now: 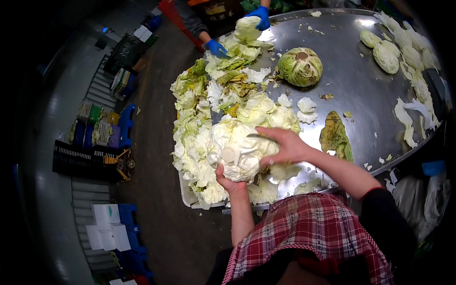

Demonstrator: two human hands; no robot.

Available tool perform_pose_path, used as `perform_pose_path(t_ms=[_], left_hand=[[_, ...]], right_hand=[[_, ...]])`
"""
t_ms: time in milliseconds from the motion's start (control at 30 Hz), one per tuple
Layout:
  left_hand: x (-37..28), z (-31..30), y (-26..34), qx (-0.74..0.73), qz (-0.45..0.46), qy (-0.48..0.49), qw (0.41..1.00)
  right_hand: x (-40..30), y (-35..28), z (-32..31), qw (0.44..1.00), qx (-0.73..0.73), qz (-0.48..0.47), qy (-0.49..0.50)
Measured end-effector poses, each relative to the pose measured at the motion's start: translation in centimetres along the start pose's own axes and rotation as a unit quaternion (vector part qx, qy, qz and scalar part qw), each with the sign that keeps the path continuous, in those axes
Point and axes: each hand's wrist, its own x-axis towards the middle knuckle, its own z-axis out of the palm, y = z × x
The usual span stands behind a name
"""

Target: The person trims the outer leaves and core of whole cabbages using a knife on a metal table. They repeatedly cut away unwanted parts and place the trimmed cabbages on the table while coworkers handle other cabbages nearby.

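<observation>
A peeled, pale cabbage head [228, 139] is held above the near left part of the metal table, its cut stem facing me. My left hand [231, 181] grips it from below, with the thumb beside the stem. At its right side is my right hand [286, 145], with a thin dark blade [262, 136], apparently a knife, between thumb and fingers; its handle is hidden. Trimmed cabbage leaves [194, 142] are heaped to the left. Farther back on the table stands an untrimmed cabbage [300, 67] with browned outer leaves.
Across the metal table [352, 82], a co-worker's blue-gloved hands [217, 48] handle another cabbage [246, 29]. Several pale cabbages [386, 58] line the right rim. A browned leaf [335, 135] lies to my right. Crates [126, 124] and white boxes [107, 228] stand beyond the floor.
</observation>
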Motion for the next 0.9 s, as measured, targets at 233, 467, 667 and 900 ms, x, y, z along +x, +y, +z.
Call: perform_pose_path(t_ms=[233,467,667,900], left_hand=[[1.5,3.8,2.8,-0.026,0.139,0.065,0.988],[-0.4,5.1,1.9,-0.039,0.133,0.061,0.988],[0.3,-3.5,2.7,0.0,0.001,-0.036,0.999],[-2.0,-3.2,1.0,0.01,-0.007,0.042,0.999]], right_hand=[[-4.1,-1.9,0.0,0.986,0.127,0.036,-0.101],[2.6,-4.8,2.3,0.966,0.219,0.135,0.005],[-0.1,-2.3,0.9,0.948,0.239,0.207,-0.044],[-0.8,-0.8,0.2,0.96,0.212,0.169,-0.073]])
